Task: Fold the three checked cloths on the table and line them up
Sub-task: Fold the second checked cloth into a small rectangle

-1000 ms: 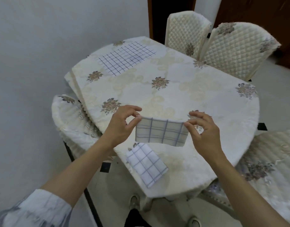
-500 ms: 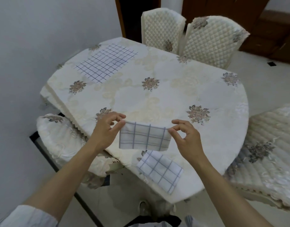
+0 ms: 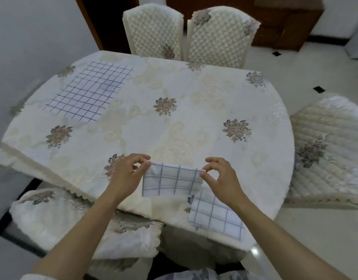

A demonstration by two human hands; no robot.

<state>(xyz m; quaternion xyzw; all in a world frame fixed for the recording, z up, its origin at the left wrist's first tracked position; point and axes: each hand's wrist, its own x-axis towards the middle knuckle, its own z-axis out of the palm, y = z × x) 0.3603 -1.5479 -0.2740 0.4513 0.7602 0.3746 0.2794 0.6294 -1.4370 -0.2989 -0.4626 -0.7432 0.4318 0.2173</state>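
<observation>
Looking down through the head view: pinching a small folded checked cloth (image 3: 172, 181) by its 2 upper corners, with the left hand (image 3: 125, 174) at the left corner and the right hand (image 3: 222, 180) at the right corner. Gripping between thumb and forefinger on each side, those fingers (image 3: 138, 158) pressed together on the fabric, the others loosely curled and off it. Hanging as a flat rectangle over the near part of the bench (image 3: 283, 158); cannot tell whether its lower edge touches the covering.

Lying just beside it, nearer and to the right: a 2nd folded cloth (image 3: 216, 215), flat and tilted at the bench's near edge, partly hidden by the right forearm. Spread flat and unfolded at the far left of the bench, well apart from both: the 3rd checked cloth (image 3: 91, 91), white with thin dark lines.

Covering the rounded bench: a cream tablecloth (image 3: 145, 126) with brownish flower clusters and a scalloped hem at the near left. Standing at the far side: 2 quilted cream chairs (image 3: 153, 31) (image 3: 218, 35), side by side, backs upright. Set at the right: another padded chair (image 3: 331, 150); at the near left, a 4th chair (image 3: 63, 219), partly under the bench. Bounding the left: a plain pale wall (image 3: 32, 37). Showing beyond the chairs: dark wooden furniture (image 3: 285, 21) and a glossy pale floor (image 3: 315, 67) with small black insets.
</observation>
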